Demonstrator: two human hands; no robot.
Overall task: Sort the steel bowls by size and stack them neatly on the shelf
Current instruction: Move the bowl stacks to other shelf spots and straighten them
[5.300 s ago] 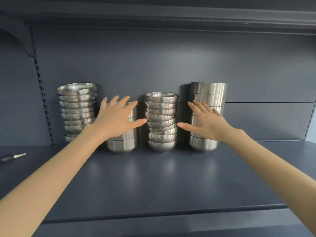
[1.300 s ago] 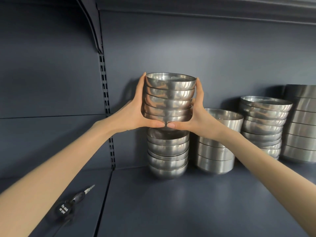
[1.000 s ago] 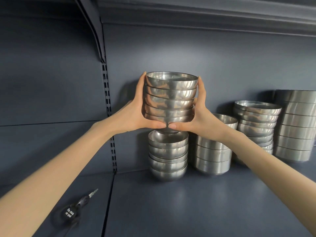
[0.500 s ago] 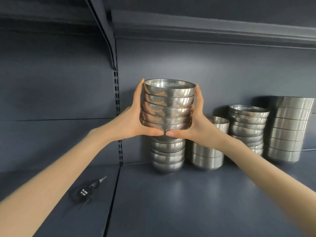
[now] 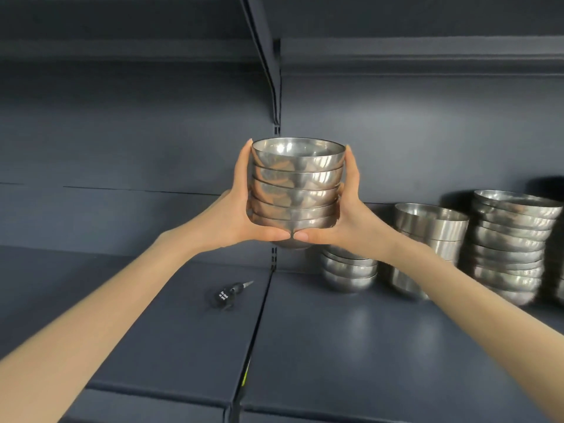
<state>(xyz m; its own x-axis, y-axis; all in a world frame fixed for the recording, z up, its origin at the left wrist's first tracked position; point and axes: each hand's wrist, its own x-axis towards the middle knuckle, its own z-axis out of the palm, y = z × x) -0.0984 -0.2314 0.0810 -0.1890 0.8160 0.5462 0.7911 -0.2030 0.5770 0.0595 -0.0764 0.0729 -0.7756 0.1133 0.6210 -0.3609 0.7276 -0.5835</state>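
Observation:
I hold a nested stack of several round steel bowls (image 5: 296, 190) in the air in front of the shelf's back panel. My left hand (image 5: 235, 218) grips its left side and my right hand (image 5: 351, 221) grips its right side, thumbs meeting under the bottom bowl. Below and to the right, the short rest of that pile of round bowls (image 5: 348, 271) stands on the dark shelf (image 5: 335, 346). Further right stand a stack of straight-sided steel bowls (image 5: 433, 239), partly behind my right forearm, and another stack of round bowls (image 5: 512, 242).
A small black-handled screwdriver (image 5: 229, 294) lies on the left shelf board near the seam between the two boards. A slotted upright and bracket (image 5: 271, 87) run up the back wall. One more steel stack is cut off at the right edge.
My hands have carried the lifted bowls left and away from the remaining low pile, which now sits off to the lower right. The view has swung left.

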